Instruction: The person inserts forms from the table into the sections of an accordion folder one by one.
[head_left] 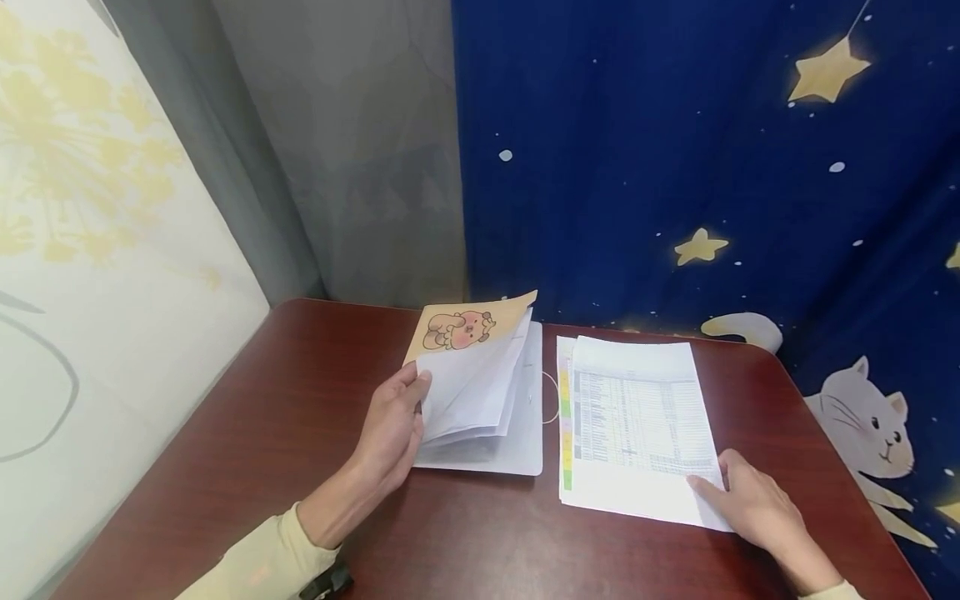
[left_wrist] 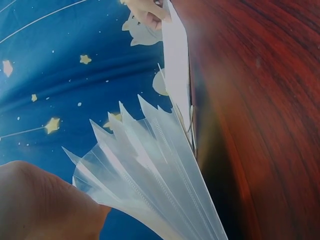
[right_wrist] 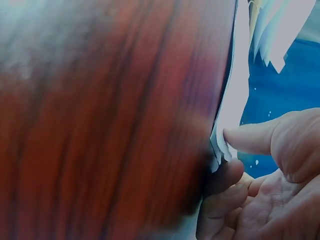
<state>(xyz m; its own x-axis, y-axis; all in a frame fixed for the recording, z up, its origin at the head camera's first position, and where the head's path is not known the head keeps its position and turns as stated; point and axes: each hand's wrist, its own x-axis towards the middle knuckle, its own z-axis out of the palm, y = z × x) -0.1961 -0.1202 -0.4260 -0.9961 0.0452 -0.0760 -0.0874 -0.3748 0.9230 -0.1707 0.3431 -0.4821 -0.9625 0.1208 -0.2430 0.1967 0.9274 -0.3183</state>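
The head camera faces forward and down from above the near side of the table (head_left: 465, 533), at the widest range, covering both hands and the curtain (head_left: 585, 183) behind. The left wrist camera sits close behind the left hand (left_wrist: 47, 202), turned sideways; it faces across the fanned folder (left_wrist: 145, 165) toward the right hand (left_wrist: 147, 12). The right wrist camera, also turned sideways, sits low and close to the tabletop, facing the right hand and the edge of the papers (right_wrist: 236, 95). Both wrist views share the papers, folder leaves and curtain with the head view.
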